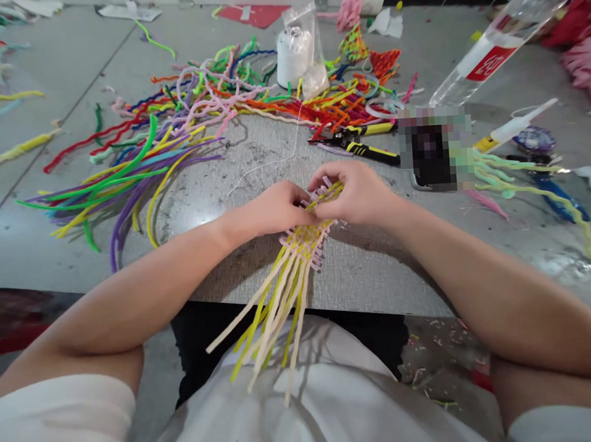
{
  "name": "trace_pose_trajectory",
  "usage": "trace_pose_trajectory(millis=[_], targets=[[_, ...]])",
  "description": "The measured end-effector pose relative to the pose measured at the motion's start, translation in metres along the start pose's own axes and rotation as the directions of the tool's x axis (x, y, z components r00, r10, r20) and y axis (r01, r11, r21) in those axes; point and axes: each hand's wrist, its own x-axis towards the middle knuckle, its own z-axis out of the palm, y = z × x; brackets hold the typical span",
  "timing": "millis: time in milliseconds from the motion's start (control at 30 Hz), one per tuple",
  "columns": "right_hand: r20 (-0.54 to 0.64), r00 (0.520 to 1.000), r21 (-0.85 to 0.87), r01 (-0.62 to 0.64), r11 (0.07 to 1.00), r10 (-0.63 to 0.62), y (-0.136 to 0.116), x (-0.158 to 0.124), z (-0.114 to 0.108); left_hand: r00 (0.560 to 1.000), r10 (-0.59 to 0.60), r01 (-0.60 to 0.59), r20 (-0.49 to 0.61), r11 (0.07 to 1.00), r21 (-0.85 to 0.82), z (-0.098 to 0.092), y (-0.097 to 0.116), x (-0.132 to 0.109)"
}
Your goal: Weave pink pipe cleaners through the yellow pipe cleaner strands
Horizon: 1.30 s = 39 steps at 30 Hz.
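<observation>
Between my two hands is a woven strip of pipe cleaners [304, 242], with yellow and cream lengths crossed by short pale lilac ones. Its long loose ends hang toward my lap over the table's front edge. My left hand [287, 207] is closed on the strip's left side near its upper end. On the right side, my right hand [348, 190] pinches the upper end, thumb and forefinger on the weave. The fingertips of both hands nearly meet, and part of the weave is hidden beneath them.
Bundled pipe cleaners [122, 171] lie to the left, with a larger tangle [252, 97] behind. A white thread spool [290, 58] stands there. Yellow-and-black pliers [365, 143] lie beyond my right hand. A clear bottle [495, 49], a glue syringe [515, 126] and blue-handled pliers [559, 195] are at right.
</observation>
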Motion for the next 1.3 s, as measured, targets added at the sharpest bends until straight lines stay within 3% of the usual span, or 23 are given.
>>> trace_pose_trajectory(millis=[400,500,600,667,833,1100,1300], targets=[[-0.034,0.998,-0.037,0.043,0.998,-0.044,-0.003,-0.006,0.002,0.998,-0.062,0.062,0.031,0.998,0.005,-0.005,0.000,0.001],[0.004,1.000,0.121,-0.002,0.993,0.002,0.003,-0.004,-0.001,0.997,-0.058,0.060,0.041,0.997,-0.048,-0.005,-0.003,0.001],[0.100,0.989,0.356,-0.139,0.924,0.111,0.010,-0.002,-0.006,0.993,-0.038,0.056,0.110,0.984,-0.169,-0.004,-0.008,0.003],[0.163,0.979,0.400,-0.180,0.899,0.124,0.012,-0.002,-0.009,0.992,-0.028,0.055,0.122,0.973,-0.224,-0.004,-0.010,0.004],[0.212,0.977,0.265,-0.064,0.962,0.007,0.006,-0.007,-0.014,0.997,-0.030,0.040,0.077,0.991,-0.127,-0.006,-0.011,0.006],[0.340,0.939,0.258,-0.138,0.956,0.044,0.006,-0.007,-0.018,0.996,-0.034,0.036,0.077,0.999,-0.024,-0.006,-0.013,0.007],[0.342,0.940,0.270,-0.113,0.956,0.014,0.006,-0.005,-0.017,0.996,-0.034,0.035,0.085,0.999,-0.014,-0.005,-0.010,0.007]])
